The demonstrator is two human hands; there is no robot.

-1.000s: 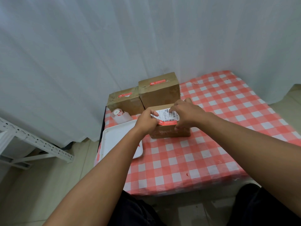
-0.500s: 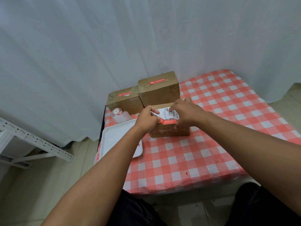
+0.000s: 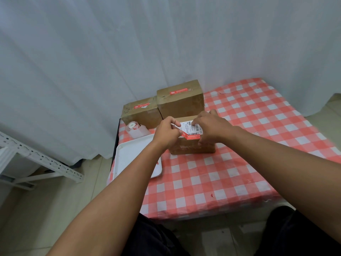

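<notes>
A small brown cardboard box (image 3: 191, 147) stands on the red-and-white checked tablecloth (image 3: 212, 178). On its top lies a white shipping label (image 3: 191, 131) with a barcode and a red strip along its near edge. My left hand (image 3: 167, 133) pinches the label's left end, which curls up off the box. My right hand (image 3: 210, 128) rests over the box's right side, its fingertips on the label's top and its thumb down the front face.
Two larger brown boxes (image 3: 181, 102) (image 3: 141, 113) with red stickers stand behind, against a white curtain. A roll of labels (image 3: 135, 129) lies left of them, beside a white tray (image 3: 136, 159) at the table's left edge. A white metal rack (image 3: 36, 159) stands on the floor at left.
The label's left end has lifted a little more off the box under my left hand. Both hands stay at the box.
</notes>
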